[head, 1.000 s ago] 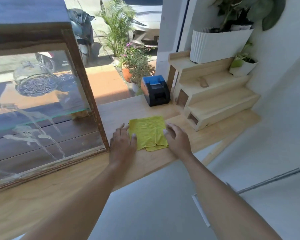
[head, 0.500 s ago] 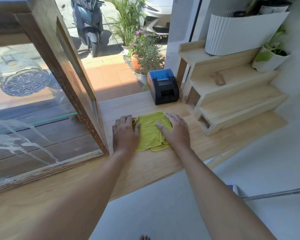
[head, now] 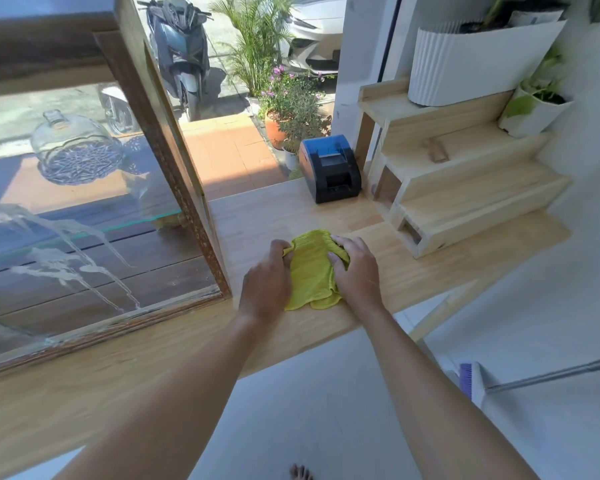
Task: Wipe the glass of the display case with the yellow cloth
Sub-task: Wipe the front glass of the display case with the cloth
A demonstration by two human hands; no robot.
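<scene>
A folded yellow cloth (head: 311, 271) lies bunched on the wooden counter (head: 264, 216), just right of the display case. My left hand (head: 266, 282) grips its left edge with curled fingers. My right hand (head: 355, 271) curls over its right side and pinches it. The wooden-framed display case (head: 184, 174) fills the left of the view. Its front glass (head: 84, 216) carries whitish dried streaks and drips. A cut-glass dome (head: 73, 150) stands on a shelf inside.
A black and blue receipt printer (head: 329, 169) sits at the counter's back. Stepped wooden shelves (head: 465, 181) with a white ribbed planter (head: 471, 60) and a small potted plant (head: 534, 105) stand right. A broom (head: 475, 379) leans low right. A scooter and plants are outside.
Both hands went from lying flat beside and on the cloth to gathering it between them, bunching it narrower. The view has moved closer and tilted down.
</scene>
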